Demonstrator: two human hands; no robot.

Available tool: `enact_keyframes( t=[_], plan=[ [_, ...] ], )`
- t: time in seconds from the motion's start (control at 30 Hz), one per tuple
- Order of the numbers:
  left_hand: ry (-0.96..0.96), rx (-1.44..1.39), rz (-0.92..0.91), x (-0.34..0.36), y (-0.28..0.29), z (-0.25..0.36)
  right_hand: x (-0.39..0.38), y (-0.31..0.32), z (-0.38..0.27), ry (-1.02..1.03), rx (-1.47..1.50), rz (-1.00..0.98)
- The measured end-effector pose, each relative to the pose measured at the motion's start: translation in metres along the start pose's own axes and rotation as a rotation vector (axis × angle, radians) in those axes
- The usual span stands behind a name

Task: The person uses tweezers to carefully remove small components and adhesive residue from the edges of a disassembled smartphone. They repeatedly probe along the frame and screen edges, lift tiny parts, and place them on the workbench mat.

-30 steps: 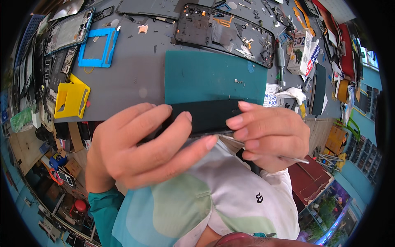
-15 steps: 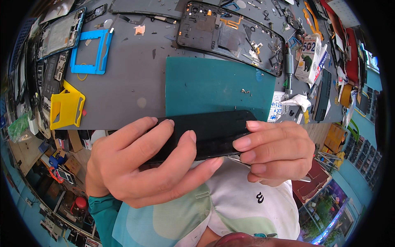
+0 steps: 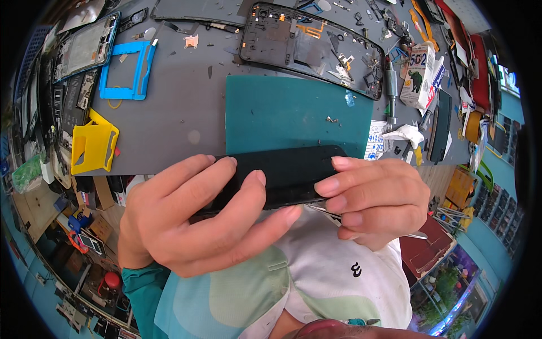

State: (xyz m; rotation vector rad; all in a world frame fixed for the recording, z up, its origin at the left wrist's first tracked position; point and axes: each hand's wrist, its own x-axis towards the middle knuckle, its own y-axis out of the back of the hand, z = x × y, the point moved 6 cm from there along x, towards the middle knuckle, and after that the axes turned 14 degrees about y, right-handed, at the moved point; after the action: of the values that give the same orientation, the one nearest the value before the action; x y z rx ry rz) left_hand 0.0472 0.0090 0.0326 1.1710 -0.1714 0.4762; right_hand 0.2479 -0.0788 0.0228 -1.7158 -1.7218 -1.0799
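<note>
While the left hand [image 3: 197,214] grips the phone [image 3: 285,178], fingers bent across its left part, the right hand [image 3: 378,200] has its fingers closed around a thin tool [image 3: 418,235], fingertips touching the phone's right end. The phone is held before the mat [image 3: 293,113], overlapping its near edge in view. Its dark face shows broader than a second ago; the blue frame [image 3: 144,74] and yellow stand [image 3: 93,150] have stayed put
</note>
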Motion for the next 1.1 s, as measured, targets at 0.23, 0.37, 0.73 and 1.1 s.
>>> enact_keyframes(
  t=[0.23, 0.37, 0.73, 1.1],
  plan=[
    [0.038, 0.000, 0.017, 0.000, 0.000, 0.002, 0.001, 0.001, 0.001, -0.004, 0.016, -0.020],
    [0.039, 0.002, 0.014, 0.001, 0.000, 0.002, -0.001, 0.004, 0.000, 0.032, 0.005, -0.015],
    [0.059, -0.006, 0.023, 0.002, 0.000, 0.002, 0.004, 0.002, -0.008, -0.105, -0.313, -0.161],
    [0.047, 0.005, 0.079, 0.001, 0.000, 0.002, 0.004, -0.001, -0.008, -0.176, -0.237, -0.133]
  ],
)
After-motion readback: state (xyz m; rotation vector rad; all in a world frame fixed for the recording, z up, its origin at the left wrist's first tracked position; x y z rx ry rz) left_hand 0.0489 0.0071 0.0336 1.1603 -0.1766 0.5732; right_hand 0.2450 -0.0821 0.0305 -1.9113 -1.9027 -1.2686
